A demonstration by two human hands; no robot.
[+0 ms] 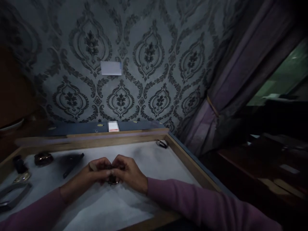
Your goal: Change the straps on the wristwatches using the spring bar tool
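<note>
My left hand (100, 170) and my right hand (126, 171) meet above the white-lined tray, fingers bent and thumbs almost touching. Between them is a small watch (114, 180) with a shiny rim; fingers cover most of it. A pale, flat piece (92, 166) shows against my left hand, its kind unclear. Left of the hands lies a dark, narrow bar-like thing (73, 165). Farther left are a dark, coppery watch (43, 158), a gold-toned watch (22, 176) and a looped dark band (15, 194).
A wooden rim (192, 163) borders the tray (141, 205). A dark-strapped watch (161, 143) lies in its far right corner. Behind the rim, a blue ledge (79, 129) bears a small white box (113, 126). A tied purple curtain (204, 118) hangs right of the patterned wall.
</note>
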